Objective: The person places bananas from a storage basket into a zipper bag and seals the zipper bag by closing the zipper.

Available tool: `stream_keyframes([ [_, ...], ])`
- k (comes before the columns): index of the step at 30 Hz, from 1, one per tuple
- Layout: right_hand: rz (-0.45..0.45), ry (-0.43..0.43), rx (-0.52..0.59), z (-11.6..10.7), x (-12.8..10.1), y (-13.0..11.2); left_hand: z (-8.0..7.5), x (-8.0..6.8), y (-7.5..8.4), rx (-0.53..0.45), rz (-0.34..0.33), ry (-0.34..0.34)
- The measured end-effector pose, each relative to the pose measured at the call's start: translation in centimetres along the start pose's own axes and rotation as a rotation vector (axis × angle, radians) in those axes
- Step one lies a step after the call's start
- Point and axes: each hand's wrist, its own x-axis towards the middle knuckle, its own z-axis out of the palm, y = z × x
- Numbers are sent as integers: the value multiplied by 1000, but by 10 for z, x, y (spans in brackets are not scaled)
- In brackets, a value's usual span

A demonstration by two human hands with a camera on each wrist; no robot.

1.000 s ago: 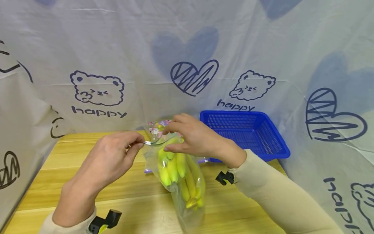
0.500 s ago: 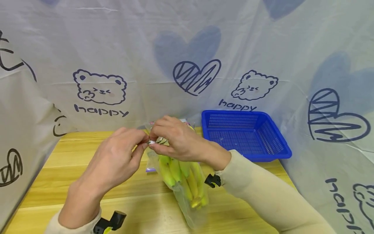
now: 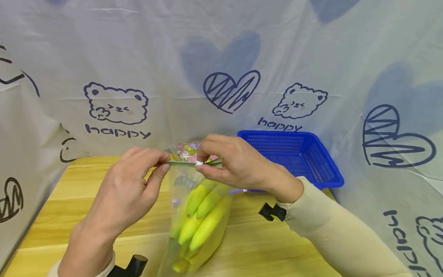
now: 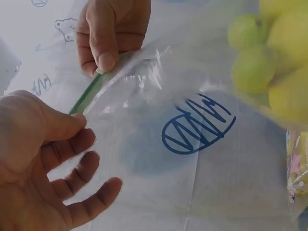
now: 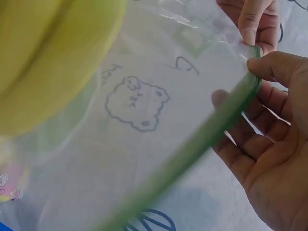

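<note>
hands (image 3: 180, 173) pinching bag seal (image 3: 194, 163), bananas (image 3: 199, 217) (inside)

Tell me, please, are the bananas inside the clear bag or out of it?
Inside. The bananas hang within the bag, under the green zip strip pinched by the left hand and the right hand.

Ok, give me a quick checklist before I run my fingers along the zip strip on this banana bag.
1. Left hand pinches one end of the green zip strip: ok.
2. Right hand pinches the strip further along: ok.
3. Strip pulled straight between the hands: ok.
4. Bananas hang below the strip, inside the clear bag: ok.
5. Strip sealed along its whole length: cannot tell.
6. Blue basket stands apart from the bag: ok.
</note>
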Motion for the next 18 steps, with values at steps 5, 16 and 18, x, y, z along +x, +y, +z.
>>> stream_keyframes([
  [5,63,15,25,1,4,-4,-3,1,5,-27,-112,-33],
  [16,77,10,71,11,12,-8,4,6,7,11,-17,-2],
  [18,63,20,81,14,11,-7,5,7,7,34,10,-5],
])
